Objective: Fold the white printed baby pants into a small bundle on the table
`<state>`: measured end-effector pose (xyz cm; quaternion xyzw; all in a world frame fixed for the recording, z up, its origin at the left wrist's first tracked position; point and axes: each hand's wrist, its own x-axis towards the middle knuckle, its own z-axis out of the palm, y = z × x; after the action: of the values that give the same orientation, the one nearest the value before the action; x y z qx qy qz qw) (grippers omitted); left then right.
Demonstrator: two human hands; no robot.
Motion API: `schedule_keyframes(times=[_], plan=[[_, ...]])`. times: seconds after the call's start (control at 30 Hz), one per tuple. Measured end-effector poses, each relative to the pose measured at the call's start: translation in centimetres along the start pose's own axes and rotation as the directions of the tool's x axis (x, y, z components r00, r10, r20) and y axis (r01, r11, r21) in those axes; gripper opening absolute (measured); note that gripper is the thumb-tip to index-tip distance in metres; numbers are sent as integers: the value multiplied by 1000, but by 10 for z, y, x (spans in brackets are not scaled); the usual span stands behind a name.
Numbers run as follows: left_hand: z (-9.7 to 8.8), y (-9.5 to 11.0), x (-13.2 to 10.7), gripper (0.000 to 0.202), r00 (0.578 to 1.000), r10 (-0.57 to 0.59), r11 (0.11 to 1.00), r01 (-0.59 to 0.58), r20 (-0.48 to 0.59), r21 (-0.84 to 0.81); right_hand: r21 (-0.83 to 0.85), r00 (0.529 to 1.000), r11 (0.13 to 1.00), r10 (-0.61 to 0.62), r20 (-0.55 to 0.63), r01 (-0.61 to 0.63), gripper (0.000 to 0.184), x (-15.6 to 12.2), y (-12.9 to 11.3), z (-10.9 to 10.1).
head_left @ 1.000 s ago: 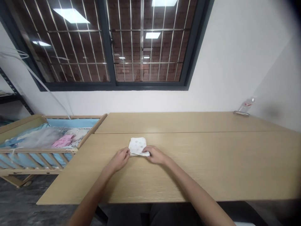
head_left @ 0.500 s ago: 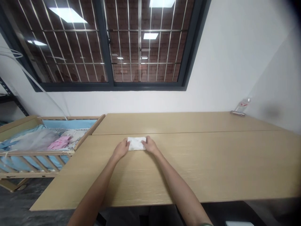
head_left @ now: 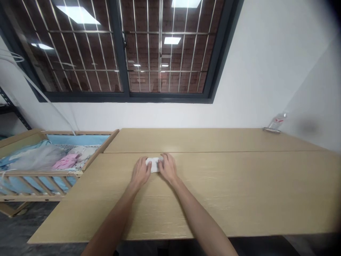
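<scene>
Both hands (head_left: 141,171) (head_left: 167,168) now cover more of the cloth (head_left: 155,165).

White cloth (head_left: 155,168); tan tabletop (head_left: 239,192) (faint grain streaks); light-blue crib lining (head_left: 77,139); pink fabric (head_left: 66,161); dark window frame (head_left: 167,97).
</scene>
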<state>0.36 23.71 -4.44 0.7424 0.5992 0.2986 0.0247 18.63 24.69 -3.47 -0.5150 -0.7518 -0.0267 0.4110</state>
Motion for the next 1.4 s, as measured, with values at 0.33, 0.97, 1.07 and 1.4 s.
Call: schedule_keyframes(times=[0.33, 0.97, 1.07, 1.4], plan=[[31, 9, -7, 74, 968, 192, 981, -188, 164, -37, -116, 898, 980, -98, 429, 163, 56, -8, 1, 17], [9, -14, -9, 76, 969, 169, 985, -172, 180, 5, -5, 946, 998, 58, 320, -60, 62, -5, 17, -12], [1, -19, -8, 68, 958, 197, 980, -193, 207, -38, 69, 949, 996, -76, 307, 57, 50, -4, 19, -18], [7, -17, -4, 50, 975, 153, 987, -142, 163, -75, 159, 926, 984, -128, 356, 75, 65, -7, 28, -13]])
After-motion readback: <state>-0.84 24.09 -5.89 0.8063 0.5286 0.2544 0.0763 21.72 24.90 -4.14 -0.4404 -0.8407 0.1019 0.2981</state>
